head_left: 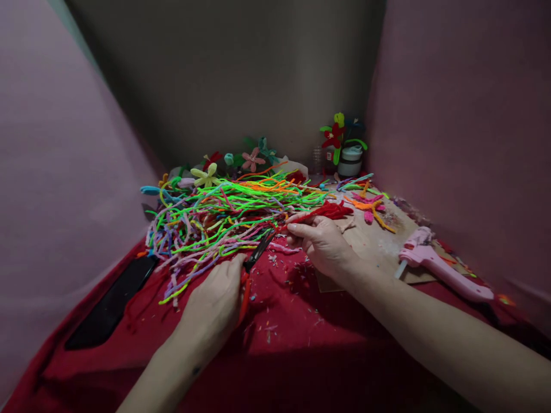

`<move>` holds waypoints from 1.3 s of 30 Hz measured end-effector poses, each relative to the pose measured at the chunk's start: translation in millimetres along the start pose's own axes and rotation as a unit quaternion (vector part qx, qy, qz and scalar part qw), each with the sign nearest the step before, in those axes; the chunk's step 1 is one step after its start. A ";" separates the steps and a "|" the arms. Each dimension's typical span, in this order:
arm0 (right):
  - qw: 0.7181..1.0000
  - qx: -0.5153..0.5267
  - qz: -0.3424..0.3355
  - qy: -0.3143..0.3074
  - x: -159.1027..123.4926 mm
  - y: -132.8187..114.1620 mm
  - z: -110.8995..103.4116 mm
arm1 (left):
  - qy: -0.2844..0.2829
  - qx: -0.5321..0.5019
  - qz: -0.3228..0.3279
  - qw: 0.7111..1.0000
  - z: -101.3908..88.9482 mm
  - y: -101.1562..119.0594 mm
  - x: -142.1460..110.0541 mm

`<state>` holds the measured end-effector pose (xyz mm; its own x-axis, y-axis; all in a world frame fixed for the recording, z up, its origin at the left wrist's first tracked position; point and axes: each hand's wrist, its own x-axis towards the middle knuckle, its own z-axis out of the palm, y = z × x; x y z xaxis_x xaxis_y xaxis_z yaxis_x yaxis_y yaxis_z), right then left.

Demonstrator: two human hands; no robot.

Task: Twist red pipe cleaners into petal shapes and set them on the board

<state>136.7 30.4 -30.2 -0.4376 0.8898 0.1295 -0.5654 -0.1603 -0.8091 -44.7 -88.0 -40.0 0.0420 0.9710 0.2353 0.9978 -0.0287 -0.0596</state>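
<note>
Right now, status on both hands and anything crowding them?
Left hand gripping red-handled tool, tip by the other hand. Right hand pinching red fuzzy stems. Coloured stem pile crowding tool tip; pink glue gun off right.

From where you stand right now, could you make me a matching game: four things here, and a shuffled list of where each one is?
Things:
1. Glue gun
2. Phone-like slab
3. Red-handled tool
4. Bunch of red fuzzy stems

Places:
A. Held in the left hand
B. To the right of the right forearm's near-wrist part, by the cardboard
C. Pinched in the fingers of the right hand
D. At the left side of the red cloth

Right pairs: 1-B, 2-D, 3-A, 4-C
</note>
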 end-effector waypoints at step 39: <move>0.999 -0.031 0.012 -0.011 -3.4 2.4 2.2 | -0.012 0.028 0.026 0.999 0.8 17.3 9.8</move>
<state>135.3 26.0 -31.3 -0.4666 0.8759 0.1225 -0.5112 -0.1541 -0.8455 -27.1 -78.8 -39.4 0.0912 0.9739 0.2080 0.9898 -0.0658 -0.1260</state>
